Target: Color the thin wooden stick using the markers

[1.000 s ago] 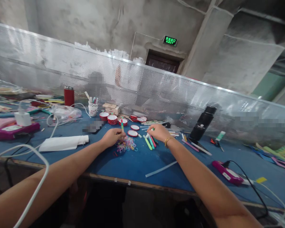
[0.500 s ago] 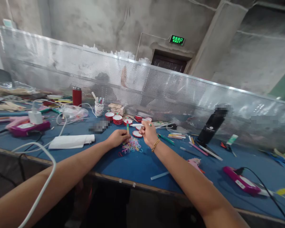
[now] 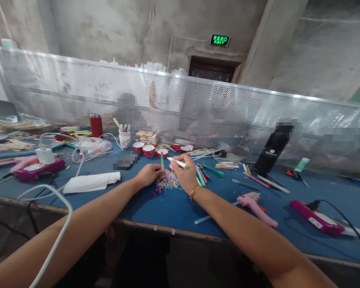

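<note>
My left hand (image 3: 149, 174) is closed on a small bundle of coloured sticks (image 3: 162, 160) held upright, beside a heap of small coloured rubber bands (image 3: 167, 184) on the blue table (image 3: 168, 208). My right hand (image 3: 185, 176), with a gold bracelet on the wrist, is closed on a white pen with a green tip (image 3: 178, 162), lying level just above the heap. The two hands nearly touch over the bands.
Coloured pens (image 3: 208, 172) lie right of my hands. A pink glue gun (image 3: 255, 203), a black bottle (image 3: 273, 148) and a magenta device (image 3: 316, 218) are further right. Red tins (image 3: 148, 150), a cup of pens (image 3: 125, 138), white folded paper (image 3: 91, 182) and a perforated metal screen (image 3: 198, 108) surround the spot.
My right hand picked up the white pen from the pile on the right and brought it left, down beside my left hand. The left hand stayed at the bands with its sticks.
</note>
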The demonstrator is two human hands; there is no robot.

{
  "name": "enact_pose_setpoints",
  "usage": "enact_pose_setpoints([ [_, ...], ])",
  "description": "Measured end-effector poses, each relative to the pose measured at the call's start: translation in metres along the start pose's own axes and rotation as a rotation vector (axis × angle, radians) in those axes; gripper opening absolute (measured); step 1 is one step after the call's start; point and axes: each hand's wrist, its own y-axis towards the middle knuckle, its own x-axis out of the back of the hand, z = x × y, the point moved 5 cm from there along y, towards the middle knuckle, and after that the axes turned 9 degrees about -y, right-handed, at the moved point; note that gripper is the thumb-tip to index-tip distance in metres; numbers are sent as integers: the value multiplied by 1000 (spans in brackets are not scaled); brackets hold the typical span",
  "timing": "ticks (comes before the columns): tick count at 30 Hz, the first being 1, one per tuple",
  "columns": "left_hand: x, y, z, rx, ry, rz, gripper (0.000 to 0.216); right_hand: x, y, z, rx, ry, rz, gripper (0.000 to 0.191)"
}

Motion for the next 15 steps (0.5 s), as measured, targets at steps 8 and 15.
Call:
enact_pose_setpoints([
  [8,0,1,1,30,16,12,42,-5,-8,3,151,-151,53,12],
  [15,2,3,4,-2,27,-4,42,-10,-9,-4,172,-228,85,10],
])
